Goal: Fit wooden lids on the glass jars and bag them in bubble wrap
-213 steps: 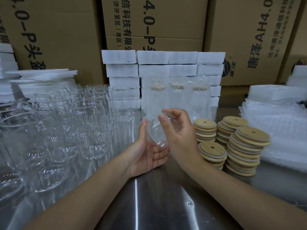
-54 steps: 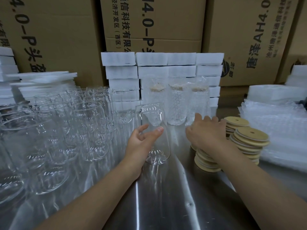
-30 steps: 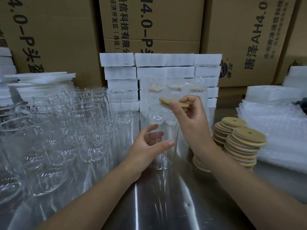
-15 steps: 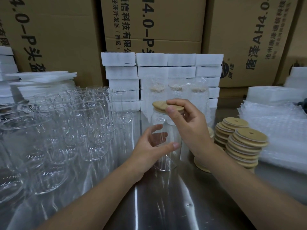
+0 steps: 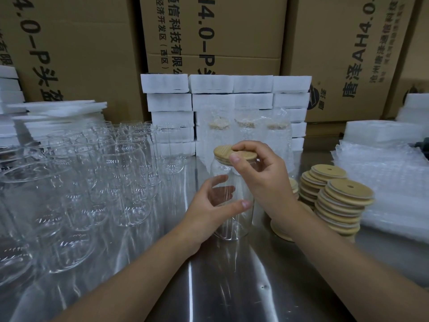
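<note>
A clear glass jar stands upright on the steel table at the centre. My left hand curls round its body, thumb in front and fingers behind the glass. A round wooden lid sits on the jar's mouth, and my right hand pinches its rim from above with thumb and fingers. Stacks of wooden lids stand just right of my right wrist. Three jars wrapped in bubble wrap stand behind the jar.
Several bare glass jars crowd the table's left side. A pile of bubble wrap bags lies at the right. White foam blocks and cardboard boxes wall off the back. The steel table shows between my forearms.
My right hand took a lid from the stacks, carried it over the jar and set it on the mouth. My left hand has stayed round the upright jar.
</note>
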Demonstrator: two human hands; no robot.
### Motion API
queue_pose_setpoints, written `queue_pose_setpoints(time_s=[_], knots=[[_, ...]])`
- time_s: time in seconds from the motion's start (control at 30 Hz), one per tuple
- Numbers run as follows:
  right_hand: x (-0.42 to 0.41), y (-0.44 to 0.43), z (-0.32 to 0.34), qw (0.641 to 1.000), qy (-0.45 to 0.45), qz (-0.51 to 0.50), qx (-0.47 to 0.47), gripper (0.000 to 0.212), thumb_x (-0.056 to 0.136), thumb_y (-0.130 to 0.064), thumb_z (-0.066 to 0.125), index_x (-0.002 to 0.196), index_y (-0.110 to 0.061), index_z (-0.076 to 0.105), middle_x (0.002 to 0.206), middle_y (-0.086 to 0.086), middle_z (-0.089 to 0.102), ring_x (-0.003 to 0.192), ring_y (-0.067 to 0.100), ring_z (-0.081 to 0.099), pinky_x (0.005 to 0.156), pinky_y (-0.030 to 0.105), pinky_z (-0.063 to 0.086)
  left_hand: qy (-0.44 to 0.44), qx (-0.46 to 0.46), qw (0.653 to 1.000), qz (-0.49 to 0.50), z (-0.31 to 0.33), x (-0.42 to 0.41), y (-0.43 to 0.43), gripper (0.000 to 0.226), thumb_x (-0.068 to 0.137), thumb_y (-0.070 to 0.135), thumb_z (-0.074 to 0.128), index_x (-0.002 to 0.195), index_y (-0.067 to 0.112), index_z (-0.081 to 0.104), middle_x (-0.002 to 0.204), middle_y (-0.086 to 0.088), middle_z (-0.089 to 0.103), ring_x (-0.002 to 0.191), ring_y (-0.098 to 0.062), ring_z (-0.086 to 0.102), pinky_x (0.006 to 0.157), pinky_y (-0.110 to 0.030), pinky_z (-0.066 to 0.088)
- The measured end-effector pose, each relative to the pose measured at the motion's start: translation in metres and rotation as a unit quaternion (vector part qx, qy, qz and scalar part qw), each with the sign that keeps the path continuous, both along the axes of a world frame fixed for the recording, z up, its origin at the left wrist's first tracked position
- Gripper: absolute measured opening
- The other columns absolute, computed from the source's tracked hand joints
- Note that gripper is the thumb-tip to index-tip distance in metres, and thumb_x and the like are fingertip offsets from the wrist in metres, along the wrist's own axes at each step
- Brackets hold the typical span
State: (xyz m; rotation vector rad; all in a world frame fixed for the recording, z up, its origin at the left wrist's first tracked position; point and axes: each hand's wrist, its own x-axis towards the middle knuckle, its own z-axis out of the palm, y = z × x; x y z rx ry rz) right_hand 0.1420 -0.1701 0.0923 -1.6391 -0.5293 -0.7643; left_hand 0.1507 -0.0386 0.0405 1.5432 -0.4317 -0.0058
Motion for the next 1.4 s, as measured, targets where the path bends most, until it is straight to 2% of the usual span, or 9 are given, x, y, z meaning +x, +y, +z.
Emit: queue_pose_setpoints(time_s=[0.37, 0.47, 0.53, 0.7, 0.83, 1.07, 1.13, 1.27, 1.4], knots=[[-0.007, -0.041, 0.039, 0.982, 0.086, -0.1, -0.135, 0.045, 0.089, -0.067, 0.031, 0.096, -0.039, 0.065, 0.105, -0.021, 0.063, 0.102, -0.006, 0.055, 0.085, 0.018, 0.039, -0.004, 0.008, 1.0, 0.0, -0.002, 0.004, 0.0, 0.083, 0.043, 0.049, 0.084, 0.12, 0.039, 0.053, 0.113, 0.013, 0.068, 0.102, 0.001, 0.065, 0.07, -0.01, 0.05], [-0.011, -0.079, 0.053, 0.873, 0.012, -0.428, -0.232, 0.027, 0.097, -0.028, 0.044, 0.107, -0.021, 0.067, 0.108, 0.004, 0.065, 0.103, 0.026, 0.054, 0.082, 0.038, 0.043, -0.002, 0.008, 1.0, -0.004, -0.003, 0.004, 0.0, 0.082, 0.047, 0.046, 0.085, 0.121, 0.039, 0.052, 0.114, 0.013, 0.067, 0.104, 0.001, 0.065, 0.071, -0.011, 0.051], [-0.012, -0.11, 0.059, 0.799, 0.084, -0.544, -0.241, 0.032, 0.091, -0.016, 0.047, 0.118, -0.015, 0.063, 0.115, 0.017, 0.062, 0.108, 0.039, 0.05, 0.087, 0.044, 0.039, -0.002, 0.009, 1.0, -0.005, -0.002, 0.004, 0.0, 0.079, 0.049, 0.044, 0.085, 0.121, 0.04, 0.052, 0.114, 0.013, 0.067, 0.106, 0.0, 0.064, 0.072, -0.012, 0.052], [-0.005, -0.166, 0.051, 0.679, 0.427, -0.517, -0.299, 0.054, 0.089, -0.027, 0.059, 0.139, -0.016, 0.044, 0.145, 0.018, 0.039, 0.135, 0.039, 0.029, 0.111, 0.046, 0.021, -0.003, 0.008, 1.0, -0.009, -0.002, 0.003, 0.0, 0.087, 0.041, 0.052, 0.082, 0.121, 0.039, 0.052, 0.117, 0.011, 0.066, 0.109, -0.002, 0.063, 0.074, -0.015, 0.052], [0.011, -0.187, 0.042, 0.625, 0.487, -0.453, -0.408, 0.053, 0.093, -0.026, 0.051, 0.143, -0.009, 0.04, 0.148, 0.016, 0.038, 0.137, 0.036, 0.032, 0.114, 0.05, 0.023, -0.003, 0.016, 1.0, -0.009, -0.002, 0.004, 0.001, 0.084, 0.041, 0.054, 0.082, 0.119, 0.042, 0.052, 0.115, 0.013, 0.067, 0.107, 0.002, 0.063, 0.075, -0.015, 0.052], [-0.001, -0.168, 0.052, 0.713, 0.342, -0.563, -0.24, 0.038, 0.089, -0.011, 0.053, 0.125, -0.021, 0.06, 0.124, 0.016, 0.058, 0.117, 0.037, 0.049, 0.101, 0.045, 0.033, -0.002, 0.008, 1.0, -0.01, -0.003, 0.005, 0.001, 0.081, 0.042, 0.054, 0.082, 0.117, 0.045, 0.053, 0.114, 0.014, 0.068, 0.105, 0.001, 0.064, 0.073, -0.017, 0.052], [-0.011, -0.154, 0.058, 0.787, 0.222, -0.544, -0.189, 0.033, 0.089, -0.009, 0.056, 0.117, -0.025, 0.065, 0.108, 0.01, 0.065, 0.105, 0.031, 0.056, 0.093, 0.043, 0.041, -0.003, -0.008, 1.0, -0.007, -0.003, 0.004, 0.001, 0.082, 0.043, 0.053, 0.081, 0.119, 0.042, 0.054, 0.115, 0.012, 0.068, 0.102, 0.0, 0.066, 0.069, -0.015, 0.052], [-0.027, -0.101, 0.069, 0.959, 0.068, -0.276, -0.001, 0.025, 0.087, -0.009, 0.064, 0.091, -0.033, 0.067, 0.083, -0.013, 0.062, 0.077, 0.002, 0.058, 0.065, 0.018, 0.046, -0.002, -0.072, 0.996, 0.044, 0.001, 0.004, 0.0, 0.077, 0.055, 0.044, 0.087, 0.123, 0.035, 0.053, 0.118, 0.004, 0.064, 0.103, -0.01, 0.064, 0.087, -0.041, 0.055], [-0.017, -0.039, 0.049, 0.986, 0.158, -0.042, -0.014, 0.021, 0.085, -0.004, 0.067, 0.085, -0.026, 0.067, 0.078, -0.006, 0.063, 0.065, 0.001, 0.057, 0.057, 0.01, 0.044, -0.034, -0.158, 0.973, 0.167, 0.012, 0.007, 0.008, 0.071, 0.063, 0.048, 0.084, 0.123, 0.039, 0.049, 0.122, 0.002, 0.06, 0.108, -0.012, 0.063, 0.09, -0.053, 0.054]])
